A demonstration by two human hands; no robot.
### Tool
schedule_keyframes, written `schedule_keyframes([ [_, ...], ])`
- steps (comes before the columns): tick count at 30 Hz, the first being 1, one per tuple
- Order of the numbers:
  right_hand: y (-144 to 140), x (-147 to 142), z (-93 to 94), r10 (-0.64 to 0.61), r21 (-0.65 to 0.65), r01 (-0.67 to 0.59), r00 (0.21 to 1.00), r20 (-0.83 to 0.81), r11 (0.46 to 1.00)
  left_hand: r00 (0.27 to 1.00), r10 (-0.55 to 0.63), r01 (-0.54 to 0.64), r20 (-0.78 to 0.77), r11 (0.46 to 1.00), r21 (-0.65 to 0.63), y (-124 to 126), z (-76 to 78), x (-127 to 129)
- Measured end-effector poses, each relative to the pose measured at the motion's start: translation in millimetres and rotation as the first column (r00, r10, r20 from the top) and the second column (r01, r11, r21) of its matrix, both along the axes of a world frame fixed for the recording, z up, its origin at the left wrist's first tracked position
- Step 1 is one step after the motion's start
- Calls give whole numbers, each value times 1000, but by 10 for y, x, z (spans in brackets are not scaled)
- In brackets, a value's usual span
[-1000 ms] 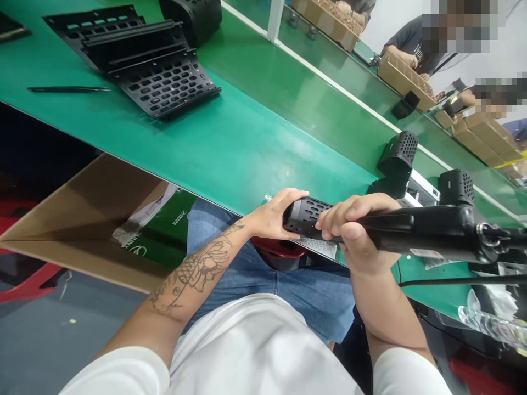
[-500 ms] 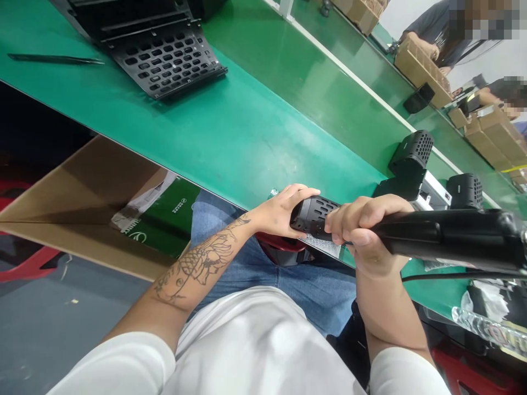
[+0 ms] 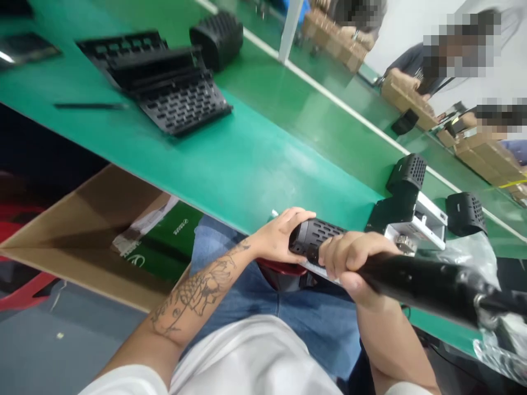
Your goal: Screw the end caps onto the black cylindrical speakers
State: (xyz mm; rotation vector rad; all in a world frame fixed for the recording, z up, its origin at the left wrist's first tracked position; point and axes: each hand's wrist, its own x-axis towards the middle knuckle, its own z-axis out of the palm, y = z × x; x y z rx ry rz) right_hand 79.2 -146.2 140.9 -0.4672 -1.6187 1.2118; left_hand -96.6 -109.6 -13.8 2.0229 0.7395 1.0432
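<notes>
My left hand (image 3: 284, 236) is wrapped around one end of a small black perforated housing (image 3: 323, 231) at the table's front edge, thumb and fingers on opposite sides. My right hand (image 3: 356, 255) grips a black electric screwdriver (image 3: 424, 285), which lies almost level with its rear end towards the right. The tool's front end meets the housing's near side; the bit itself cannot be made out. Beyond my right hand stand a black and silver metal unit (image 3: 428, 219) and a black perforated housing (image 3: 407, 173).
An opened black perforated casing (image 3: 181, 104) and a dark thin tool (image 3: 90, 106) lie on the green table (image 3: 247, 159). Another housing (image 3: 466, 213) stands at right, beside clear plastic wrap (image 3: 473, 255). Below the edge is a cardboard box (image 3: 82, 219). People work across the table.
The camera view has shifted, so the table's objects appear lower and more shows at the far left. The screwdriver's rear end has swung down in the picture. Both hands keep their holds.
</notes>
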Motion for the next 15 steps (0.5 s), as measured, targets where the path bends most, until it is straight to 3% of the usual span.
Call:
schedule_keyframes([
  [4,-9,188,213,-3,36,9,986,-164,999,999,-23,22,-35,999,-24,0,-10,-50],
  [9,115,655,434,232,-77,-289,878,-418,954,982,-97,64,-161,978,-199,7,115,-163],
  [12,165,828,367,188,-220,-358,815,-548,908,989,-37,-8,-142,953,-303,-20,167,-246],
  [15,185,883,115,120,-303,-388,765,-633,871,981,132,-175,-145,923,-344,85,154,-311],
])
